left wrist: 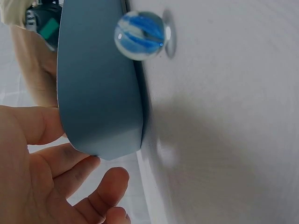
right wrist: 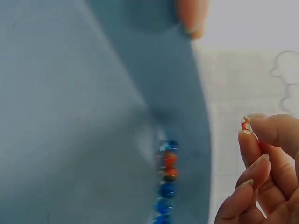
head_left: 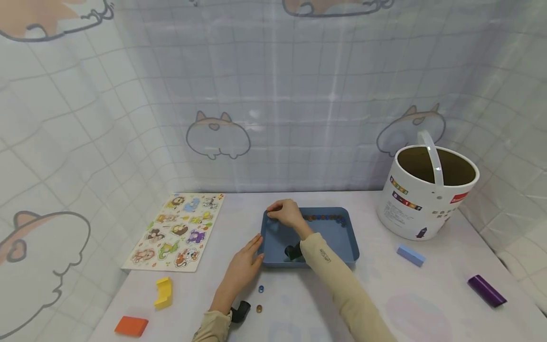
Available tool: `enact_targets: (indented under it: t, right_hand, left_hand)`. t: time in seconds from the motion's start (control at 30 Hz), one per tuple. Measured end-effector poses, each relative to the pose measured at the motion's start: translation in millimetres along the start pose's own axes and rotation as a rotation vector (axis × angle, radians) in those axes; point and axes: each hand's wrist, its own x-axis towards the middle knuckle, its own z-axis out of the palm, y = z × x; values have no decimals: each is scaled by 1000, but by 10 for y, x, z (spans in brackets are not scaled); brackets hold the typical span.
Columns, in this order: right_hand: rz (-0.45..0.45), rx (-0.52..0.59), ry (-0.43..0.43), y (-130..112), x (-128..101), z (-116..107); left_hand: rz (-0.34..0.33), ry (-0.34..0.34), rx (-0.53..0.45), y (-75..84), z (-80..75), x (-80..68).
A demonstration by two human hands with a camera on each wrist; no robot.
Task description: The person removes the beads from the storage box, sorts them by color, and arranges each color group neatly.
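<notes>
Between thumb and index finger my right hand (head_left: 288,213) pinches a small clear marble (right wrist: 245,125) with red and yellow inside, over the far left corner of a blue-grey tray (head_left: 329,242). A row of blue and orange-brown marbles (right wrist: 168,182) lies along the tray's far wall. My left hand (head_left: 244,267) rests at the tray's left side, its fingertips at the rim. Near that hand, on the table in front of the tray, lie a blue-and-white marble (left wrist: 140,36) and an amber marble (head_left: 259,308).
At the left are an animal puzzle board (head_left: 183,230), a yellow notched block (head_left: 164,293) and an orange-red block (head_left: 131,326). To the right stand a white bucket (head_left: 399,216) with a handle, a light blue block (head_left: 411,255) and a purple block (head_left: 487,290). A patterned curtain hangs behind.
</notes>
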Motion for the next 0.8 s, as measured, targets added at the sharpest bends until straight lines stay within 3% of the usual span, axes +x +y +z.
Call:
enact_targets:
  t: [0.13,0.5,0.8]
  right_hand:
    - [-24,78,-36,-78,-96,-47]
    - [-91,145,-98,-76,-496,-94]
    - [-138,204,-178,-45,-1065,-24]
  left_hand:
    - [1,-1,3,-16,11,-7]
    - [-4,-8,-8,-6,6,2]
    - [-10,-11,-7,-8,8,0]
